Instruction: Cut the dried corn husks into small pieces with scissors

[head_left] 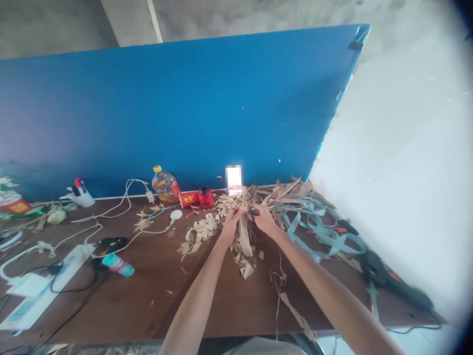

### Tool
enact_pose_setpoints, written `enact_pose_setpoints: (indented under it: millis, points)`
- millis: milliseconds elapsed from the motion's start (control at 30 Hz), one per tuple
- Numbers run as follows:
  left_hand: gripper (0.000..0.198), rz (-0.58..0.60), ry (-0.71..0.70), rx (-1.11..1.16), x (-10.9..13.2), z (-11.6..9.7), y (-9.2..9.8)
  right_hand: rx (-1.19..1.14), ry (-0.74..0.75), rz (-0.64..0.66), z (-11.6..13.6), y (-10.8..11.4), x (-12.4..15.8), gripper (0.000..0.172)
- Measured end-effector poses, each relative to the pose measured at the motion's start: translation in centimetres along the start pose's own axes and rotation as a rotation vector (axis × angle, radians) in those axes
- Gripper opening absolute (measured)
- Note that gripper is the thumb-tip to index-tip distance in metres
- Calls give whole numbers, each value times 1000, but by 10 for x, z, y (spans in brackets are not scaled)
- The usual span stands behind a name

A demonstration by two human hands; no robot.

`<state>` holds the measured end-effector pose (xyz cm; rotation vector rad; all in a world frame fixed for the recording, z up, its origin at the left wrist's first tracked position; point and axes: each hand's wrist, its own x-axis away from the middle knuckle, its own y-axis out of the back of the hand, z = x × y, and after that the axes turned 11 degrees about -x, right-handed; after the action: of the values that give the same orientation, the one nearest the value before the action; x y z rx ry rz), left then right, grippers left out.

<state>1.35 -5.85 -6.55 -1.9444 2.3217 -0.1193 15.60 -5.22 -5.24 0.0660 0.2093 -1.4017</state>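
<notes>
In the middle of the brown table, my left hand [231, 222] is closed on a pale strip of dried husk [244, 236] that hangs down toward the tabletop. Close beside it on the right, my right hand [263, 218] has its fingers wrapped round a slim dark tool, apparently scissors [252, 213], whose blades are hard to make out against the husk. Cut pale husk pieces [205, 228] are heaped left of my hands. Behind and to the right lies a pile of long brown dried leaves [288, 193]. Small scraps [247, 269] lie below the strip.
Tangled light-blue ribbon [325, 236] and a black glue gun [391, 281] lie at the right. Left stand a yellow-capped bottle [165, 186], a red cup [189, 198], a red ribbon roll [206, 197], a white power strip [48, 286] with cables, and a turquoise tube [118, 265]. A blue panel [185, 113] rises behind.
</notes>
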Motion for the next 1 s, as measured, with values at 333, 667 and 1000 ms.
enact_pose_setpoints:
  millis: [333, 667, 1000]
  points:
    - [29, -162, -142, -221, -26, -6, 1, -81, 15, -31, -2, 3, -22, 23]
    - [28, -179, -198, -176, -37, 0, 11, -157, 38, -16, -5, -2, -30, 33]
    - [26, -184, -266, -320, -34, 8, 18, -176, 8, -66, -23, -9, -21, 38]
